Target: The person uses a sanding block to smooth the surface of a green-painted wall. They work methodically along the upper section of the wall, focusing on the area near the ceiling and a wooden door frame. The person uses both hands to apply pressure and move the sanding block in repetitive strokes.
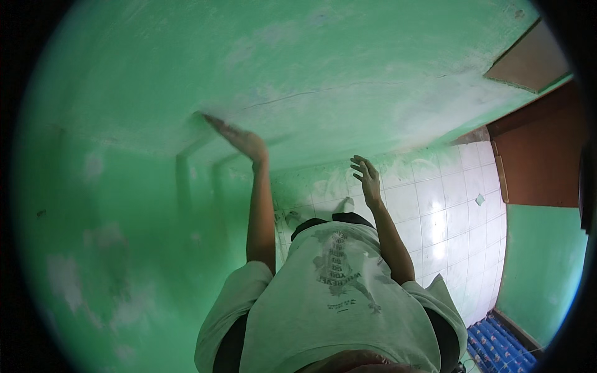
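My left hand (pixel 235 140) reaches up to the green painted wall (pixel 326 112), fingers stretched out and their tips at its surface. That hand is blurred and its palm is turned away, so whether something thin lies under it cannot be told. In front of my body, lower down, my right hand (pixel 367 175) hangs in the air with its fingers apart and nothing in them. Pale, scuffed patches mark the wall, and a thin crack (pixel 298 94) runs across it to the right of my left hand.
Greenish dust lies on the white floor tiles (pixel 431 186) along the wall's foot. A small pale-green square piece (pixel 480 200) rests farther right. Brown wooden panelling (pixel 541 154) stands at the right, above a blue patterned item (pixel 501 345). Another green wall (pixel 154 261) meets my left side.
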`<state>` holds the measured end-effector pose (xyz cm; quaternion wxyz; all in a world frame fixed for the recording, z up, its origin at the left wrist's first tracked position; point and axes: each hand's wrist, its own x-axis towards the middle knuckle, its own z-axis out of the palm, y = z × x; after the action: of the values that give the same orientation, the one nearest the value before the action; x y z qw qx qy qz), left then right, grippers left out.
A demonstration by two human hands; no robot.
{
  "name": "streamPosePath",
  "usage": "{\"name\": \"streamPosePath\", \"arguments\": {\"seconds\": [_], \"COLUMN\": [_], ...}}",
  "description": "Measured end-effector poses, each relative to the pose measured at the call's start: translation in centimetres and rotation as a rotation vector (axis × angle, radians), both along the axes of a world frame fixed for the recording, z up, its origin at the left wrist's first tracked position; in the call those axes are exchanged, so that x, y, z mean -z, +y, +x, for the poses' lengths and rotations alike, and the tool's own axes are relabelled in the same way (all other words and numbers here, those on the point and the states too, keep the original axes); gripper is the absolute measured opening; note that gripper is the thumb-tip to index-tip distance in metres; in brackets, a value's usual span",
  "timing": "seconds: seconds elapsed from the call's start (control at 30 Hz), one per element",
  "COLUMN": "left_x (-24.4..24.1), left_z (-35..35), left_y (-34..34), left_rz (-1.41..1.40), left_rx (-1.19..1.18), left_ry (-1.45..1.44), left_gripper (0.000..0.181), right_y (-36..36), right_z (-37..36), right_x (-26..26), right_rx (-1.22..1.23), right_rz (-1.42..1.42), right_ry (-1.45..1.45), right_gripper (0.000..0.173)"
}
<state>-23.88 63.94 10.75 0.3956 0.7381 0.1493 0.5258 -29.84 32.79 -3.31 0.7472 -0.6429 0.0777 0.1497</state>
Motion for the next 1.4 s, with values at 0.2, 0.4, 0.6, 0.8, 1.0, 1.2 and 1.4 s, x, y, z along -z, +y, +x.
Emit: {"name": "streamPosePath", "arguments": {"seconds": [0.2,0.4,0.6,0.8,1.0,1.2,1.4], "left_x": [6.2,9.2,3.4,10.2,9.0,10.1,10.4], "left_z": [5.3,3.8,6.3,-1.8,-9.5,-12.2,-12.2], "left_y": [-8.2,-1.9,-1.9,-9.8,-7.9,-2.7,0.6], "left_rz": [0.114,0.455,0.101,0.066,-0.965,-0.762,-0.613], "left_rx": [0.024,-0.119,-0.22,0.714,0.953,0.982,0.866], "left_ry": [0.143,0.41,0.09,0.7,0.795,0.708,0.665], "left_gripper": [0.067,0.064,0.068,0.058,0.047,0.044,0.046], "right_y": [2.1,0.8,-0.2,1.5,3.8,8.4,12.8], "right_z": [0.1,0.4,-0.2,1.6,2.5,0.0,-2.2], "right_x": [0.3,0.1,2.4,0.9,-2.1,-2.6,-3.3], "right_rx": [-0.191,-0.213,-0.084,-0.121,-0.328,-0.485,-0.403], "right_rz": [0.013,0.008,0.002,0.091,0.116,0.228,0.109], "right_ry": [0.005,0.01,0.064,0.052,-0.058,-0.046,0.011], "right_gripper": [0.048,0.045,0.045,0.05,0.045,0.045,0.049]}}
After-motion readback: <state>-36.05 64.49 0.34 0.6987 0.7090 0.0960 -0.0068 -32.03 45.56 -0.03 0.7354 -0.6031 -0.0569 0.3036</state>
